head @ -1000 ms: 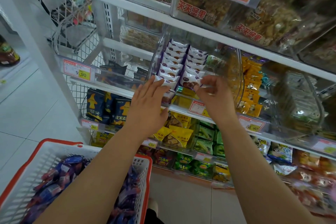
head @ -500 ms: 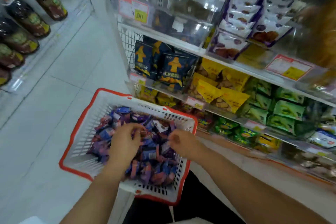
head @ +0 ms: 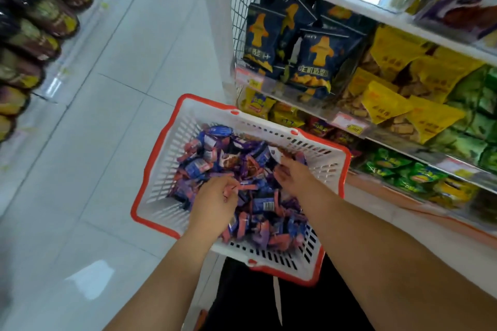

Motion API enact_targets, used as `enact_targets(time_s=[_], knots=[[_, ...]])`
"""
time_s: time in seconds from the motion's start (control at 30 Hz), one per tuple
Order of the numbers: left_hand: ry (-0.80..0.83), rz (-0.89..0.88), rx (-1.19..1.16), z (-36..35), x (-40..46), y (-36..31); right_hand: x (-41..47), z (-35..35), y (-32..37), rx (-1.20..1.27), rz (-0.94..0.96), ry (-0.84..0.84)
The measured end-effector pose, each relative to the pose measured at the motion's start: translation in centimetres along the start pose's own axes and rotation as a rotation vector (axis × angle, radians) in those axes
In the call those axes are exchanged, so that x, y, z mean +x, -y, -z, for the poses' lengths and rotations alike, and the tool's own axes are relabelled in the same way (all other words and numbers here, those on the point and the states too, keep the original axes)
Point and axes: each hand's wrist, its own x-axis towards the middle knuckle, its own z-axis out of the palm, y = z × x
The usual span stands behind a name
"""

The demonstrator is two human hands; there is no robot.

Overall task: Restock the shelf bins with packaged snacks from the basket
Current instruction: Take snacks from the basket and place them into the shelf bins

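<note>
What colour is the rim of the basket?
Red, on a white basket; the head view shows the rim best.

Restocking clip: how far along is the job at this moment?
Done: cannot tell, since the target bin is mostly out of view. In hand: both hands are in the basket; the left hand grips snack packets, the right hand pinches one. Left: the basket holds a large pile to shelve.
</note>
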Motion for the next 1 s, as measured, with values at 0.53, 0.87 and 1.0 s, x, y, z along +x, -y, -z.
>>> enact_targets(time_s=[0.53, 0.87, 1.0], knots=[[0.588, -0.225, -0.310, 7.0, 1.3, -10.8, -19.7, 1.0, 6.0, -1.208, 0.890, 0.478], [0.141, -0.172, -0.797, 5.7, -1.6, -19.5, -24.5, 3.6, 11.0, -1.058, 0.905, 0.230], [0.173, -0.233, -0.890, 5.3, -3.1, -23.5, -26.1, 5.1, 13.5, -0.806, 0.947, 0.223]])
